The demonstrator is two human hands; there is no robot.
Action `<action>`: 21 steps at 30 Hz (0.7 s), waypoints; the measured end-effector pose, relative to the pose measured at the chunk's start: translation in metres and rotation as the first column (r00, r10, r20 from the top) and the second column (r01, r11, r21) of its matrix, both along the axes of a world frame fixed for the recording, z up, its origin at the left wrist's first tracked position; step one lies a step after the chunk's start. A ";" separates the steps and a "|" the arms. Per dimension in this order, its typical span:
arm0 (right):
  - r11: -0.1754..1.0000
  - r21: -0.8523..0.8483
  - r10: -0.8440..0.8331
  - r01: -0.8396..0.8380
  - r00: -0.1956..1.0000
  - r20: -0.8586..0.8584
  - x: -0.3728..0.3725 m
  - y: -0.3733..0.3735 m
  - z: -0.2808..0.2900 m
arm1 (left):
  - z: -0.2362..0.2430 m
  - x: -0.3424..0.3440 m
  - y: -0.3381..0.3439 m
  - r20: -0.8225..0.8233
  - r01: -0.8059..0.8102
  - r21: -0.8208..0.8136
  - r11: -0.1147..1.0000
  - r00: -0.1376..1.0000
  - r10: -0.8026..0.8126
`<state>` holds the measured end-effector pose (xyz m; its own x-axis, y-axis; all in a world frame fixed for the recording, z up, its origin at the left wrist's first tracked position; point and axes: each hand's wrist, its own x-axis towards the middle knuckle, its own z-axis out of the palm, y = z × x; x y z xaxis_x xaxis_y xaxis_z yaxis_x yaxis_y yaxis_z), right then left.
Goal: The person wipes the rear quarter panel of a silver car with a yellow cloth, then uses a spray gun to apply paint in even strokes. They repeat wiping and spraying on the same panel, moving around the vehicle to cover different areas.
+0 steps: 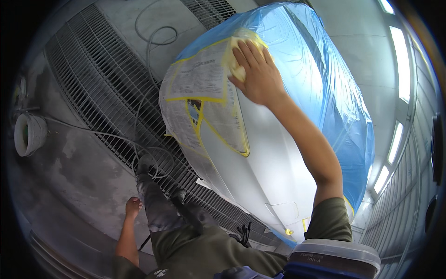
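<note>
Plainly, the right hand (258,76) lay flat, grip unclenched, over a yellow cloth (236,71) on the car (274,135), the left hand (134,207) curled together.

My two forearms (304,135), my two shoes (147,162), one yellow cloth (237,72), one grey car body (278,153), one pale bucket (40,132), two floor grates (104,60), four lit lamps (400,65), perhaps more toward the dark rim

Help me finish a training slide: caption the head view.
Right hand spread over a yellow cloth on a car body partly masked with newspaper, yellow tape and blue plastic sheeting.
</note>
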<state>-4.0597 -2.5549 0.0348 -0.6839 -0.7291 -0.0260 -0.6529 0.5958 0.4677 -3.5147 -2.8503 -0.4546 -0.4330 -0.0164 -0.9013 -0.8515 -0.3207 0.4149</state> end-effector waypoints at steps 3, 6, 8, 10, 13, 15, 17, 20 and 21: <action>0.985 0.135 -0.131 0.109 0.978 0.164 0.039 0.015 0.008 | 0.000 -0.011 0.001 -0.018 -0.050 0.067 0.997 0.999 0.051; 0.982 0.169 -0.113 0.084 0.978 0.173 0.040 0.015 0.009 | -0.012 -0.008 0.007 0.005 0.004 0.025 1.000 1.000 -0.004; 0.991 0.133 -0.043 0.027 0.993 0.113 0.014 0.001 0.007 | -0.017 -0.006 0.008 0.028 0.077 -0.027 0.997 0.997 -0.077; 0.989 0.150 -0.012 -0.001 0.996 0.087 -0.018 -0.013 0.001 | -0.016 -0.006 0.003 0.094 0.135 -0.081 0.988 0.987 -0.127; 0.983 0.180 0.004 -0.019 0.997 0.080 -0.030 -0.012 -0.012 | -0.007 -0.011 -0.012 0.056 0.121 -0.106 0.987 0.992 -0.116; 0.989 0.121 0.086 -0.085 0.996 -0.004 -0.012 0.005 -0.018 | -0.004 -0.015 -0.020 -0.023 0.022 -0.073 0.997 0.999 -0.024; 0.998 -0.034 0.059 -0.053 0.981 0.187 0.031 0.036 -0.025 | -0.005 -0.016 -0.027 -0.049 -0.029 -0.010 1.000 0.998 0.029; 0.980 0.200 -0.039 -0.001 0.980 0.194 0.123 0.101 -0.031 | -0.013 -0.015 -0.036 0.009 0.066 0.084 0.994 0.998 -0.067; 0.992 0.066 -0.124 0.108 0.937 0.327 0.156 0.123 -0.029 | -0.016 -0.016 -0.038 0.008 0.128 0.073 0.989 0.992 -0.129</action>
<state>-3.9035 -2.4318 0.0061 -0.7110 -0.6378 -0.2961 -0.7027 0.6598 0.2662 -3.5303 -2.8887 -0.4706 -0.4158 0.1041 -0.9035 -0.8925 -0.2375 0.3834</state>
